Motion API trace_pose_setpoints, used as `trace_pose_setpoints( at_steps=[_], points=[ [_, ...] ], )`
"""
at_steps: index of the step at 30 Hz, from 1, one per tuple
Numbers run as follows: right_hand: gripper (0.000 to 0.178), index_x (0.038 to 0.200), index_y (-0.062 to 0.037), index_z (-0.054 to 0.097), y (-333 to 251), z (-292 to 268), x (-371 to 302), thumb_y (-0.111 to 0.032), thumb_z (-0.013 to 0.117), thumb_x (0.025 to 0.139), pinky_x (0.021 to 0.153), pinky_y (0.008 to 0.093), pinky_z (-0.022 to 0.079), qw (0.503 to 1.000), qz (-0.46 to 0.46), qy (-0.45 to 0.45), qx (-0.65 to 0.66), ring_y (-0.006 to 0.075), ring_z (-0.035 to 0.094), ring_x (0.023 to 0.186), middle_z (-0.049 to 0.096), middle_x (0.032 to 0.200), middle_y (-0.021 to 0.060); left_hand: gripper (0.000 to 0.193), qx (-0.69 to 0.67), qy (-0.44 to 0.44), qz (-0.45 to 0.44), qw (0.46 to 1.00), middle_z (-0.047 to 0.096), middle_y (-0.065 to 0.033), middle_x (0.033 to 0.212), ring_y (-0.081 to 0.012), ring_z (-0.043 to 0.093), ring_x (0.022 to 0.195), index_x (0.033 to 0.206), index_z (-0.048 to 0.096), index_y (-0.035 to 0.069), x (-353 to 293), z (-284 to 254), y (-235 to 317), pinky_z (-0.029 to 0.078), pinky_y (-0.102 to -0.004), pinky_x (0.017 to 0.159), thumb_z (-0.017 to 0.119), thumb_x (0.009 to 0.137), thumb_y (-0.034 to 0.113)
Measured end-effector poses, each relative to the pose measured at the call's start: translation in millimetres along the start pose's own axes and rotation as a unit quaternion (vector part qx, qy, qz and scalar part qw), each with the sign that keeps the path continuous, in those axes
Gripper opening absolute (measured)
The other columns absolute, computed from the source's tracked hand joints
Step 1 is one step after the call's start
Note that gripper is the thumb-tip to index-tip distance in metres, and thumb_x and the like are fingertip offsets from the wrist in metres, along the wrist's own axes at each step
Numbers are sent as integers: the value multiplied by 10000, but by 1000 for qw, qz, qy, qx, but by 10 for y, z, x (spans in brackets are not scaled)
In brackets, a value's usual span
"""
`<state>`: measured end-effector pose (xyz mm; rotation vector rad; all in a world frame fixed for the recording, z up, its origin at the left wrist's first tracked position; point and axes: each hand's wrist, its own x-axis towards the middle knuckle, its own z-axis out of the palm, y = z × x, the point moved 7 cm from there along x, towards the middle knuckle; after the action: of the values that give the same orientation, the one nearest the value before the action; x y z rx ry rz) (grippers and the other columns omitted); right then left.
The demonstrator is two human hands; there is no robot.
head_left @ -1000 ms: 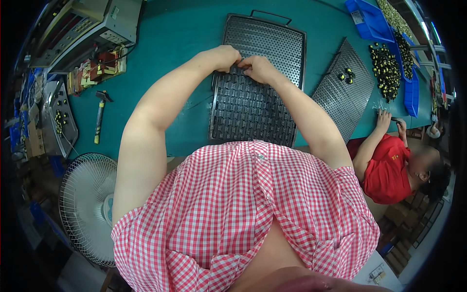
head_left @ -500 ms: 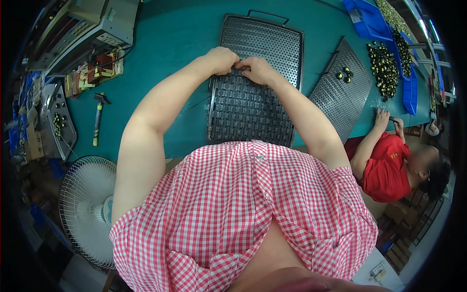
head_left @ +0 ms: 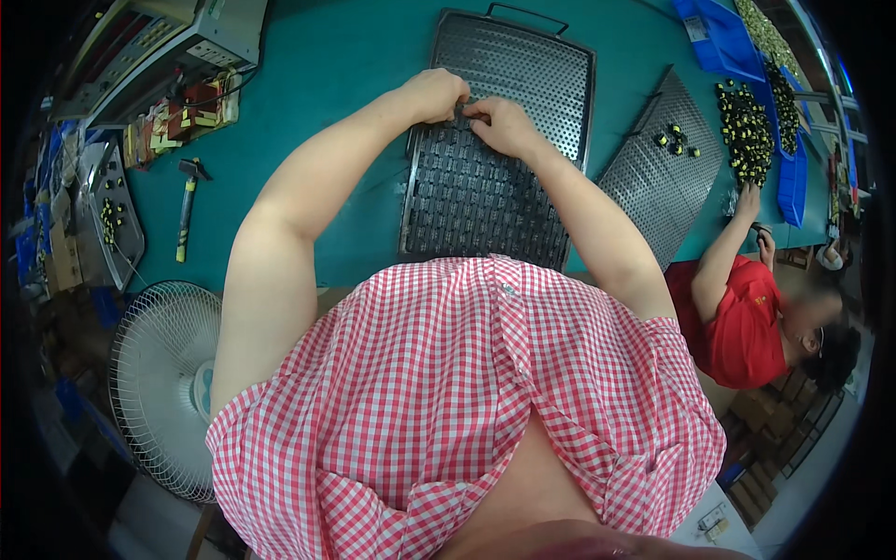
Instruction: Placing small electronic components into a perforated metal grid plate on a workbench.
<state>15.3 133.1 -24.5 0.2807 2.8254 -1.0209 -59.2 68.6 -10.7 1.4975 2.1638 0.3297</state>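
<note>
A black metal tray (head_left: 523, 79) with a perforated bed lies in front of me. Rows of small black parts (head_left: 476, 201) fill its nearer portion, while bare holes show in the farther portion. At the far left end of these rows my two hands meet. My left hand (head_left: 437, 95) is closed, its fingertips curled down around a small black part (head_left: 460, 111). From the other side, my right hand (head_left: 504, 125) pinches at the same part with thumb and fingers. The part's exact shape is mostly hidden by the fingers.
A second perforated plate (head_left: 658, 177) lies to the right with several black-and-yellow pieces (head_left: 677, 141). Beyond it are a pile of similar pieces (head_left: 745, 140), blue bins (head_left: 714, 37) and a co-worker in red (head_left: 737, 322). At left are a hammer (head_left: 189, 210), an instrument box (head_left: 219, 47) and a fan (head_left: 163, 387).
Both hands stay together at the rows' far edge, with a small black part now showing between the fingertips. The co-worker's hand has reached farther, to the pile. The view has shifted slightly.
</note>
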Motion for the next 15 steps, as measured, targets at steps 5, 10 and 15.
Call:
trace_pose_setpoints(
  at_steps=[5, 10, 15],
  points=[
    [319, 983, -37, 634, -84, -9, -53, -185, 672, 704, 785, 343, 468, 1000, 1, 8, 1, 259, 599, 865, 624, 934, 133, 189, 25, 10, 15, 1000, 649, -100, 747, -257, 629, 751, 855, 629, 63, 2, 22, 19, 493, -361, 680, 645, 668, 44],
    [331, 982, -22, 626, -70, 16, -76, -171, 678, 691, 802, 352, 457, 999, -7, 30, -12, 278, 585, 894, 621, 948, 137, 174, 52, 13, 39, 998, 643, -101, 723, -277, 623, 733, 844, 633, 78, -47, -17, 101, 490, -383, 665, 612, 676, 38],
    [320, 994, -22, 623, -69, 44, -116, -144, 654, 700, 821, 363, 445, 997, -30, 66, 0, 294, 578, 898, 617, 967, 149, 179, 44, 21, 55, 997, 641, -107, 722, -294, 620, 734, 837, 635, 79, -50, -25, 110, 489, -392, 665, 599, 668, 33]
  ],
)
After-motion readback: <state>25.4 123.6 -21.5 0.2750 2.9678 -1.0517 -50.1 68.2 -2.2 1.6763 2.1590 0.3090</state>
